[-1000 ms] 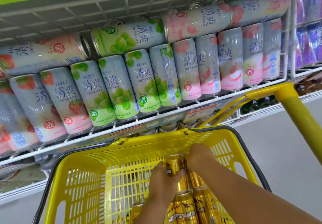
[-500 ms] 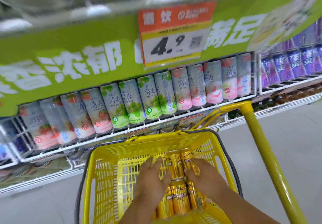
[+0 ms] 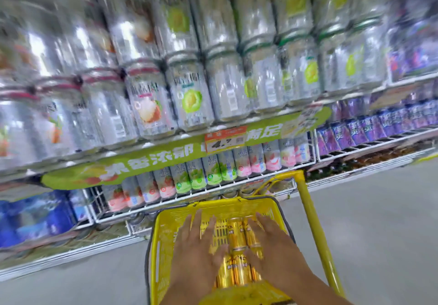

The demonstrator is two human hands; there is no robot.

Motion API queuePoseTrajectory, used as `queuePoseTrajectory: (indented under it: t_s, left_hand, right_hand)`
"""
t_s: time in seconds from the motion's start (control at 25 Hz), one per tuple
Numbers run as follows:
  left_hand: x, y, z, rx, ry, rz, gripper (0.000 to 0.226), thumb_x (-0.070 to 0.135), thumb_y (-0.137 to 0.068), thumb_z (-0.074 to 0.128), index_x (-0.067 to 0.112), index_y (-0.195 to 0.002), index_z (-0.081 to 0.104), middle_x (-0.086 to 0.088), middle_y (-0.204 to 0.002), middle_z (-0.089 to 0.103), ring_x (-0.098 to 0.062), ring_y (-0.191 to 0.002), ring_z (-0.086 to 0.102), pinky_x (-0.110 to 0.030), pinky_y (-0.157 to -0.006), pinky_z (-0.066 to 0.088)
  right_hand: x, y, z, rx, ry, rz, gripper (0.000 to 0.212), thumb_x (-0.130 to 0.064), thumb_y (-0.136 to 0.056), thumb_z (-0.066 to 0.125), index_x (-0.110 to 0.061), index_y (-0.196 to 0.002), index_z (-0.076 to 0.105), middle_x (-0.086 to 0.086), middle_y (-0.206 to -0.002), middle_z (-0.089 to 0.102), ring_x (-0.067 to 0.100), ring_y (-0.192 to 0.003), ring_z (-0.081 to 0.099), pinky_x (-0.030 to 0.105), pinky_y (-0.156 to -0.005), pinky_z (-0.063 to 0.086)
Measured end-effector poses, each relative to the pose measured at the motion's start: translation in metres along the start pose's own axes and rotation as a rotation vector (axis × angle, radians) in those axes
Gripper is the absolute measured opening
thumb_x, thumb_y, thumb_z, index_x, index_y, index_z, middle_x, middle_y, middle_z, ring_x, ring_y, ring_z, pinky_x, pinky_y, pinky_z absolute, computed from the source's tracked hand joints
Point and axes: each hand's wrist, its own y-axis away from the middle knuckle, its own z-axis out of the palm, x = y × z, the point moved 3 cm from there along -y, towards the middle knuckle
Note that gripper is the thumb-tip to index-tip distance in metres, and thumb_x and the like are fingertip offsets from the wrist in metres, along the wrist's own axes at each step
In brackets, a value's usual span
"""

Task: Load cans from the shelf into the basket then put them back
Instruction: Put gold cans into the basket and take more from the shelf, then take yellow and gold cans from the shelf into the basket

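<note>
Between the left hand [image 3: 196, 252] and right hand [image 3: 276, 250], both spread flat, gold cans [image 3: 237, 257] lie in the basket [image 3: 163, 245].

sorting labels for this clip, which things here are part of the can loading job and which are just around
Part of the job:
gold cans
yellow basket
left hand
right hand
shelf

Just around:
silver fruit cans
purple cans
blue packs
price tag
green banner
yellow handle

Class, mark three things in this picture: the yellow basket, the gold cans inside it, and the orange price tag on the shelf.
basket [image 3: 166, 231]: head view, left part of its far wall.
gold cans [image 3: 237, 236]: head view, side of the middle upper can.
price tag [image 3: 225, 139]: head view, middle of the tag.
</note>
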Motion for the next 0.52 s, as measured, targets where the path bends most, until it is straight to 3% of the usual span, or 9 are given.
queuePoseTrajectory:
  t_s: [0.08,0.24,0.32,0.4,0.44,0.52]
  left_hand:
    - [0.011,0.012,-0.045,0.012,0.006,-0.018,0.069,0.069,-0.086,0.041,0.034,-0.144,0.05,-0.004,-0.159,0.037,-0.031,-0.144,0.037,-0.043,-0.112,0.022]
    - [0.034,0.027,-0.125,0.056,0.036,-0.029,0.07,0.072,-0.087,0.042,0.036,-0.147,0.048,-0.001,-0.162,0.031,-0.03,-0.146,0.035,-0.045,-0.116,0.031]
    - [0.048,0.032,-0.168,0.075,0.035,-0.048,0.072,0.075,-0.088,0.034,0.042,-0.152,0.036,0.004,-0.167,0.014,-0.027,-0.152,0.021,-0.046,-0.119,0.03]
    - [0.061,0.036,-0.205,0.123,0.024,-0.018,0.075,0.078,-0.088,0.022,0.046,-0.156,0.018,0.009,-0.167,-0.008,-0.023,-0.155,-0.001,-0.045,-0.124,0.017]
    - [0.066,0.037,-0.221,0.148,0.009,-0.007,0.075,0.078,-0.089,0.019,0.045,-0.156,0.016,0.007,-0.167,-0.008,-0.024,-0.155,-0.002,-0.045,-0.125,0.013]
    - [0.074,0.037,-0.251,0.193,-0.039,0.004,0.074,0.077,-0.091,0.021,0.041,-0.156,0.024,0.0,-0.167,0.007,-0.029,-0.154,0.013,-0.047,-0.123,0.017]
  right_hand:
    - [-0.016,0.017,-0.04,0.022,-0.009,-0.006,0.091,-0.079,-0.078,0.015,-0.039,-0.159,0.007,-0.015,-0.165,-0.006,0.012,-0.154,-0.004,0.033,-0.123,0.017]
    - [-0.042,0.045,-0.123,0.121,0.024,-0.029,0.084,-0.078,-0.083,0.024,-0.042,-0.158,0.016,-0.015,-0.166,0.004,0.014,-0.155,0.008,0.035,-0.119,0.027]
    - [-0.056,0.056,-0.163,0.14,0.026,-0.055,0.083,-0.077,-0.083,0.025,-0.041,-0.158,0.018,-0.014,-0.166,0.007,0.015,-0.154,0.009,0.035,-0.121,0.024]
    - [-0.067,0.066,-0.203,0.178,0.049,-0.084,0.081,-0.075,-0.084,0.029,-0.039,-0.156,0.027,-0.011,-0.165,0.013,0.018,-0.154,0.016,0.041,-0.121,0.027]
    - [-0.07,0.07,-0.219,0.202,0.066,-0.102,0.079,-0.074,-0.085,0.032,-0.036,-0.155,0.033,-0.008,-0.164,0.02,0.021,-0.152,0.022,0.044,-0.118,0.031]
    - [-0.076,0.077,-0.247,0.245,0.101,-0.159,0.078,-0.073,-0.089,0.033,-0.031,-0.154,0.038,-0.003,-0.162,0.029,0.025,-0.15,0.029,0.045,-0.117,0.034]
